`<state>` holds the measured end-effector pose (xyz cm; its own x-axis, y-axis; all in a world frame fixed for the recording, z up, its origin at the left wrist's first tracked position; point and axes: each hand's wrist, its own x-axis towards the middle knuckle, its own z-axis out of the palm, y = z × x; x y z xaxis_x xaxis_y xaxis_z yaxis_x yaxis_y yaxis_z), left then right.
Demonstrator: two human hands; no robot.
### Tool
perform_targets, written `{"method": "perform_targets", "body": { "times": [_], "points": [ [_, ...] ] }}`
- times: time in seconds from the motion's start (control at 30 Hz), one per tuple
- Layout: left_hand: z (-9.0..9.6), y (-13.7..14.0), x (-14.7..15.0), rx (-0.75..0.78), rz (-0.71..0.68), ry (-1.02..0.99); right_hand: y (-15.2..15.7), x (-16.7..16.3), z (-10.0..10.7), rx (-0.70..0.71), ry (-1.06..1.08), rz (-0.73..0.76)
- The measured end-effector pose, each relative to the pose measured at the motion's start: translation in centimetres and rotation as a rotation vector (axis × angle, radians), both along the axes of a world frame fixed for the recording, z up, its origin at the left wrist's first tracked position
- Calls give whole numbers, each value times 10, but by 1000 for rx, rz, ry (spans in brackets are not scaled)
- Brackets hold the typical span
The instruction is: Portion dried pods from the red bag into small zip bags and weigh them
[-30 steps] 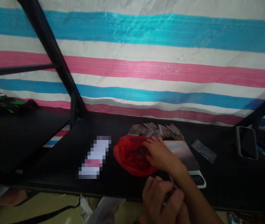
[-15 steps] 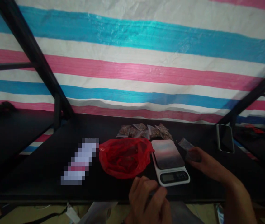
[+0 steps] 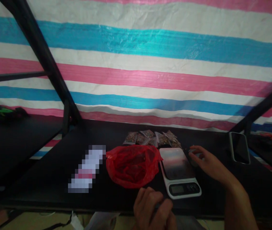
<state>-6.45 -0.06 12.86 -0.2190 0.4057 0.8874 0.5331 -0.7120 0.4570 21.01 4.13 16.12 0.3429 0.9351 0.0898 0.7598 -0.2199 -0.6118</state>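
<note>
My right hand (image 3: pixel 206 161) is just right of the kitchen scale (image 3: pixel 179 164), its fingers bent and closed on a small clear plastic bag (image 3: pixel 193 160), mostly covered by the hand. My left hand (image 3: pixel 152 207) is at the front edge, below the red plastic bag (image 3: pixel 133 167), with its fingers curled in; whatever may be inside them is hidden. The red bag stands with its mouth open, left of the scale, its contents hard to make out. Behind it lie several small clear bags (image 3: pixel 150 139) filled with brownish bits.
A phone (image 3: pixel 239 148) lies on the black table (image 3: pixel 54 182) at the right. A blurred-out flat item (image 3: pixel 86 171) is at the left. Dark metal posts (image 3: pixel 47 64) slant up on both sides, before a striped sheet (image 3: pixel 150 76).
My right hand has shifted to the far side of the small clear bag and covers more of it. The left hand stays curled. The view has shifted slightly.
</note>
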Motion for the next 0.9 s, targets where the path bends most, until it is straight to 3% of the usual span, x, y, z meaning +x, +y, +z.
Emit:
{"method": "perform_targets", "body": {
  "times": [0.13,0.27,0.43,0.63,0.7,0.8,0.87,0.9],
  "points": [
    [5,1,-4,-4,45,-51,22,-4,3,-49,-181,-86],
    [10,8,-17,51,-68,63,43,-6,12,0,-319,-69],
    [7,13,-11,71,-21,-19,67,-26,19,41,-354,-74],
    [-9,9,13,38,69,-144,93,-63,14,54,-316,-2],
    [-9,7,13,8,102,-178,92,-65,18,101,-270,-66],
    [-4,9,2,8,29,-131,73,-68,39,346,-24,-176],
    [0,14,-10,0,-117,-30,53,-78,57,471,219,-126],
    [2,18,-16,-34,-182,-10,43,-86,64,429,326,-45]
  ]
}}
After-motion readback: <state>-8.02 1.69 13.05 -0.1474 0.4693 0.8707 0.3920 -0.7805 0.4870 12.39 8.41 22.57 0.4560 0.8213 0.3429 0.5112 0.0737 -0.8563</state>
